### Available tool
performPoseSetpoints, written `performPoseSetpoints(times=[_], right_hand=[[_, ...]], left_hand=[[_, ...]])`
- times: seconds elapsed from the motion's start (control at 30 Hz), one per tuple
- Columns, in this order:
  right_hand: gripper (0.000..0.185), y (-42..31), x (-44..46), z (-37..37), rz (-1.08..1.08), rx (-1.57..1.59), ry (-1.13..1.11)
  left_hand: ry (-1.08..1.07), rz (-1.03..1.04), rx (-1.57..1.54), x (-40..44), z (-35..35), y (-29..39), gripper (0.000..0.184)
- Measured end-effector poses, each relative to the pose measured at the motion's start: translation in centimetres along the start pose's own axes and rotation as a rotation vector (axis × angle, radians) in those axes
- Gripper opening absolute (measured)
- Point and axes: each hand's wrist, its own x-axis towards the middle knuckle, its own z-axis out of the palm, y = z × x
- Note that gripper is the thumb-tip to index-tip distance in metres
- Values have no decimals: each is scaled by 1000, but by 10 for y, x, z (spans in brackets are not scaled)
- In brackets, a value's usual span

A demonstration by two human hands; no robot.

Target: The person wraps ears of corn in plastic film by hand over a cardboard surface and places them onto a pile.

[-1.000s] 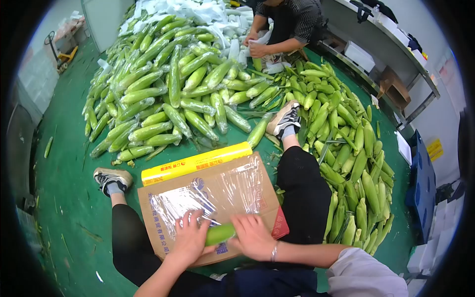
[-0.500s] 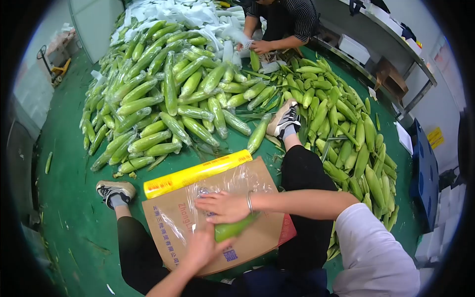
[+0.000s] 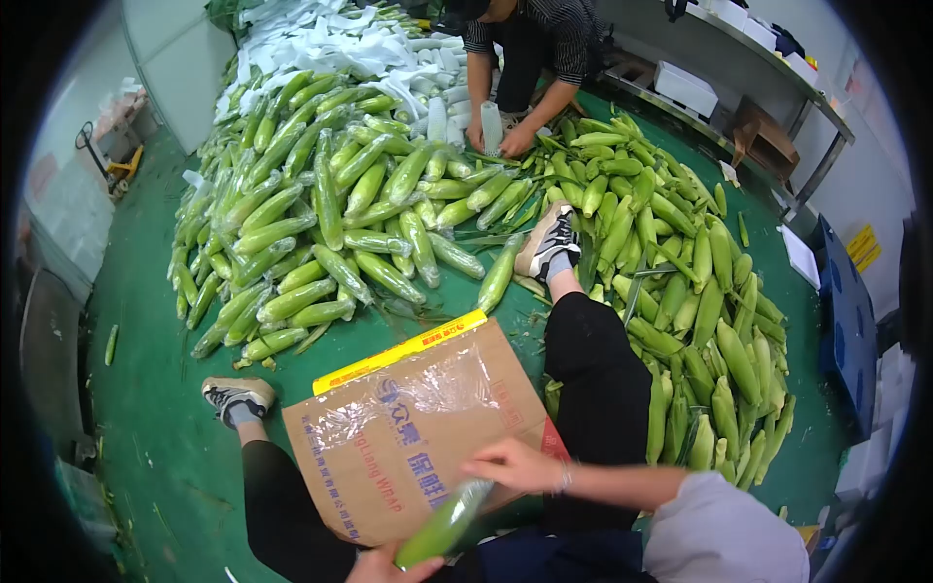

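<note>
An ear of corn in green husk, with shiny clear film over its upper part, is tilted between my two hands above the near edge of the cardboard box. My left hand, partly cut off by the lower frame edge, grips its lower end. At its upper end are the bent fingers of my right hand, closed on the film-covered tip. The printed cardboard box lies between my legs. Along its far edge runs a yellow roll of cling film, partly hidden by the box.
A heap of film-wrapped corn lies ahead to the left, with white sleeves behind it. Unwrapped corn is piled on my right. Another person's hands hold a white-sleeved ear at the back. A metal shelf stands far right.
The ear of corn has moved off the middle of the box towards my body, with both hands. My right palm no longer lies flat over it. The box print shows more clearly.
</note>
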Motion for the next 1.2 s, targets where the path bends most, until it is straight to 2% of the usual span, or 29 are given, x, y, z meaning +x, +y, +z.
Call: performPoseSetpoints(times=[0.03,0.1,0.13,0.2,0.23,0.27,0.3,0.33,0.37,0.4,0.43,0.47,0.5,0.53,0.57,0.6,0.63,0.67,0.7,0.73,0.77,0.8,0.83,0.9,0.93,1.03,1.1,1.2], right_hand=[[27,14,-14,24,-147,319,384],[21,19,-20,34,-102,687,860],[17,10,-20,26,-96,1033,940],[20,-12,-21,17,199,1153,743],[22,-19,-20,9,344,1207,635],[39,-19,-24,-5,411,1074,321],[47,-20,-23,-22,365,1033,202],[55,-22,-19,-42,328,976,80],[63,-26,-10,-65,288,913,-43],[78,-30,3,-86,314,821,-30],[78,-34,22,-108,224,984,65],[77,-46,43,-126,124,851,314],[65,-24,81,-156,111,808,426],[49,-34,104,-189,29,586,561],[41,-28,135,-228,-4,455,668],[48,-24,160,-266,-43,335,650],[57,-18,181,-300,-83,218,625],[69,-12,197,-326,-200,141,567],[82,3,209,-345,-314,66,504],[87,56,226,-372,-315,-364,485],[93,98,240,-396,-315,-796,453],[93,68,219,-363,134,-1147,342],[82,81,223,-354,167,-1350,187],[65,126,233,-346,-136,-1703,242],[60,132,236,-347,-184,-1689,285],[47,124,227,-354,-295,-1637,423],[41,82,205,-354,-325,-1573,511],[34,78,228,-361,-277,-1767,249]], left_hand=[[-80,-194,88,19,-15,43,38],[70,16,227,45,-13,84,27],[219,285,262,65,-8,90,29],[527,822,301,117,11,85,32],[617,833,54,145,28,80,29],[545,716,-179,171,42,85,28],[498,598,-424,197,57,90,27],[303,350,-644,224,67,102,29],[115,254,-810,262,66,102,30],[-81,149,-964,305,65,97,32],[-140,115,-954,352,70,91,40],[-211,26,-979,405,70,83,44],[-153,-89,-992,454,70,74,47],[-71,-39,-1082,491,70,71,47],[-17,-28,-1012,538,64,54,51],[53,1,-917,578,58,37,59],[-8,77,-914,574,41,44,68],[145,115,-760,570,30,45,70],[210,226,-594,558,14,40,67],[212,282,-605,542,-1,26,63],[200,237,-535,518,-17,16,55],[236,129,-382,492,-32,1,42],[201,169,-331,468,-42,-20,32],[167,63,-243,411,-59,-56,23],[139,33,-229,382,-68,-74,20],[244,-129,-100,286,-98,-96,15],[422,-225,-116,225,-118,-104,11],[443,-316,-3,163,-140,-122,17]])
